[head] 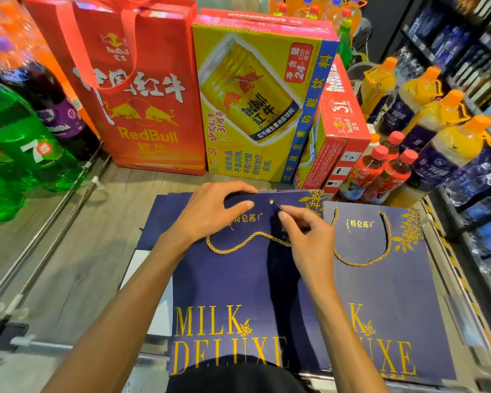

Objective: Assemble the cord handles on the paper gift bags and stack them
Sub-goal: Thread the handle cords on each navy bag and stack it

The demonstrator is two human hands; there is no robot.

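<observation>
So, your L hand [210, 211] pinches navy paper bag [230, 279] at top, R hand [304, 234] pinches twisted gold cord [255, 234] tip by eyelet [271, 201].

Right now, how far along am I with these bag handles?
Done: the bag on the right has its gold handle fitted. In hand: your right hand pinches the cord near the eyelet of the middle bag, which your left hand holds. Left: threading, stacking.

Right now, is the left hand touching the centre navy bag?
Touching. Head view: the left hand grips the top edge of the navy bag, thumb pressed on its front.
</observation>
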